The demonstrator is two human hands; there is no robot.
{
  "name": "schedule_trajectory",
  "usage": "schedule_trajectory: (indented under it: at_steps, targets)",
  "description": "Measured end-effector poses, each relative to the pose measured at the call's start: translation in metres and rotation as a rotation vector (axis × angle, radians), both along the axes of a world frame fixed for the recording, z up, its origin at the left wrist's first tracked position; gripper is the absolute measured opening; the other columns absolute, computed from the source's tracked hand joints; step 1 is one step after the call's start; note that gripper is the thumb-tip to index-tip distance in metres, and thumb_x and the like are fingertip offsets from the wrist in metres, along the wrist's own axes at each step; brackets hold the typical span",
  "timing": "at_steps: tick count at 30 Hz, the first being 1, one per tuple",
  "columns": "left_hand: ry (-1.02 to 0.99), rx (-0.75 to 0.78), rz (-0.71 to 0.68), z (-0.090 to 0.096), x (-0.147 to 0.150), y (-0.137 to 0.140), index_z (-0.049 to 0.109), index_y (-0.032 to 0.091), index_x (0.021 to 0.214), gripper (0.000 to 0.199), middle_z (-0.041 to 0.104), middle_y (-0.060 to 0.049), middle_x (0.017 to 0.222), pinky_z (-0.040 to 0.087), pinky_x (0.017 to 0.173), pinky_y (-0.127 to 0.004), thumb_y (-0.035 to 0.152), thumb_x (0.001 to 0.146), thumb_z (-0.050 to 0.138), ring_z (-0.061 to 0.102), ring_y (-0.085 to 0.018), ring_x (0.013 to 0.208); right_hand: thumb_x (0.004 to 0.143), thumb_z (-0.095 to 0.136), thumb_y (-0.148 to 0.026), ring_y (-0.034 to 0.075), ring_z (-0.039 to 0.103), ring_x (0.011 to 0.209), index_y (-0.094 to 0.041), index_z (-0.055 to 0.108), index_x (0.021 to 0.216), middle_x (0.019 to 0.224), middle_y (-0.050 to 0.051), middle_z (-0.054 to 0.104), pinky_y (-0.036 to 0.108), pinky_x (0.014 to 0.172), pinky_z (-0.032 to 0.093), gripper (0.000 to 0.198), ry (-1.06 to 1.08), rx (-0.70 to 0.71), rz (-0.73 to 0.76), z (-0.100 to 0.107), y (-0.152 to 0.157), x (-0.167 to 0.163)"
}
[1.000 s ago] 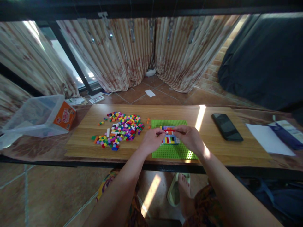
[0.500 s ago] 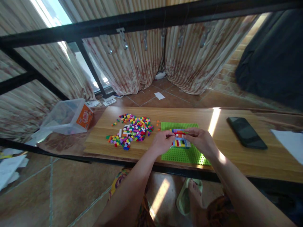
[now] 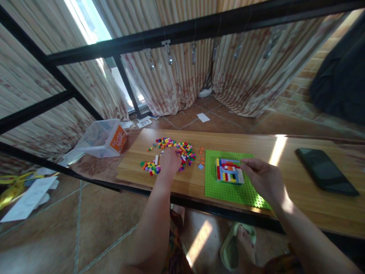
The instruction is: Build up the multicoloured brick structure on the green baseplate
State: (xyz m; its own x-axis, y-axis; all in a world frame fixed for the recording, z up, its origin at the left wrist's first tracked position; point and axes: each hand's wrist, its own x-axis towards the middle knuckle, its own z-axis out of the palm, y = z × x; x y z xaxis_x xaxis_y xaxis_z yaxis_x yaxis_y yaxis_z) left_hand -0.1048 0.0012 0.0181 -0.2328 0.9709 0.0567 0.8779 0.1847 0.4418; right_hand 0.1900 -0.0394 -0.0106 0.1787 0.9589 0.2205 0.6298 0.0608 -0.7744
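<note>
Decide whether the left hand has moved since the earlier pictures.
Yes: the left hand has moved leftward, away from the green baseplate, to the brick pile.

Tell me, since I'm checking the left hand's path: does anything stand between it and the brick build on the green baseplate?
Only low things: the right side of the brick pile, some orange bricks and a light-blue piece lie between the left hand and the brick build. The hand could probably pass above them.

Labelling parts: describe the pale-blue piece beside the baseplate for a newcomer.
On the wooden tabletop, find the green baseplate. Left of it are small orange bricks. The pale-blue piece lies at their near end, blue against their orange.
</note>
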Motion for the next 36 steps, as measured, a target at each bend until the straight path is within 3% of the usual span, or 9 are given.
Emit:
schedule_trajectory:
  at_steps: [4,9,19,23,28,32,36]
  targets:
    - [0.052,-0.033,0.052,-0.002,-0.018,0.002,0.074,0.017,0.097,0.023,0.073,-0.016,0.103,0.048,0.089,-0.038,0.018,0.085,0.055,0.066,-0.03,0.103,0.081,0.061,-0.042,0.025,0.073,0.081,-0.023,0.076,0.093,0.087,0.005,0.078,0.035,0.071,0.054,0.027,-0.028,-0.062,-0.007,0.004,-0.002,-0.005]
    - [0.089,-0.023,0.02,-0.01,-0.015,0.007,0.072,0.015,0.096,0.021,0.073,-0.017,0.102,0.047,0.09,-0.038,0.027,0.086,0.059,0.065,-0.03,0.105,0.082,0.059,-0.04,0.024,0.072,0.077,-0.023,0.076,0.092,0.085,0.004,0.078,0.034,0.07,0.053,0.026,-0.066,-0.036,0.023,0.005,-0.002,-0.008]
    - [0.146,-0.014,-0.01,-0.011,-0.016,0.01,0.073,0.016,0.087,0.018,0.073,-0.015,0.097,0.048,0.084,-0.034,0.018,0.086,0.054,0.067,-0.027,0.098,0.083,0.058,-0.037,0.021,0.071,0.073,-0.023,0.076,0.09,0.083,0.002,0.077,0.031,0.067,0.052,0.024,-0.073,-0.035,0.05,0.007,-0.004,-0.012]
    - [-0.115,0.083,-0.119,-0.005,-0.01,0.009,0.072,0.018,0.079,0.017,0.074,-0.007,0.083,0.049,0.078,-0.03,0.022,0.086,0.057,0.067,-0.02,0.083,0.083,0.057,-0.037,0.02,0.07,0.071,-0.022,0.076,0.088,0.081,0.002,0.077,0.031,0.066,0.052,0.024,-0.073,-0.013,0.03,0.011,-0.003,-0.015]
    - [-0.627,0.142,-0.395,-0.011,0.031,-0.002,0.073,0.016,0.09,0.016,0.075,-0.004,0.089,0.05,0.077,-0.026,0.023,0.085,0.059,0.067,-0.015,0.082,0.082,0.057,-0.034,0.02,0.07,0.071,-0.022,0.075,0.086,0.08,0.001,0.077,0.03,0.066,0.052,0.022,-0.049,-0.004,0.029,0.012,-0.002,-0.017]
    - [-0.724,0.065,-0.486,-0.02,0.069,-0.017,0.074,0.016,0.088,0.015,0.075,-0.004,0.085,0.05,0.074,-0.026,0.023,0.085,0.06,0.066,-0.014,0.078,0.083,0.055,-0.03,0.019,0.07,0.073,-0.022,0.074,0.087,0.082,0.001,0.077,0.03,0.069,0.053,0.021,-0.034,-0.005,0.061,0.011,-0.001,-0.019]
    - [-0.753,0.042,-0.486,-0.024,0.089,-0.023,0.075,0.016,0.084,0.013,0.075,-0.003,0.083,0.05,0.071,-0.025,0.022,0.084,0.063,0.066,-0.014,0.076,0.084,0.054,-0.028,0.018,0.07,0.075,-0.021,0.074,0.087,0.083,0.002,0.076,0.029,0.069,0.052,0.021,-0.029,0.008,0.089,0.011,0.0,-0.019]
